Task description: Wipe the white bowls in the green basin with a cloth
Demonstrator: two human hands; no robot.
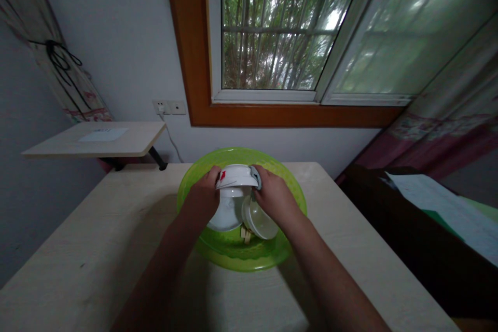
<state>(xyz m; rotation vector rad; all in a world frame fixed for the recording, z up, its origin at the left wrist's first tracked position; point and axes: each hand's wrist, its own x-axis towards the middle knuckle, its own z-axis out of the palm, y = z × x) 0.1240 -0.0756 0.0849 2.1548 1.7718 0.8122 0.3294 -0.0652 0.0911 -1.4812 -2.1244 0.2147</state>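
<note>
A translucent green basin (286, 181) stands on a pale wooden table (116, 228). Over the basin I hold a white bowl (237, 175) turned on its side. My left hand (202, 198) grips its left rim, fingers closed. My right hand (274, 197) presses a grey cloth (257, 176) against the bowl's right side, fingers closed. Inside the basin lie a white plate (227, 215), a second small white bowl (259, 220) and a pale small object (246, 235) I cannot make out.
A small wooden shelf (97, 139) with a sheet of paper juts from the left wall. A wall socket (168, 107) with a cable sits under the barred window (272, 26). A dark surface with papers (436, 207) stands to the right.
</note>
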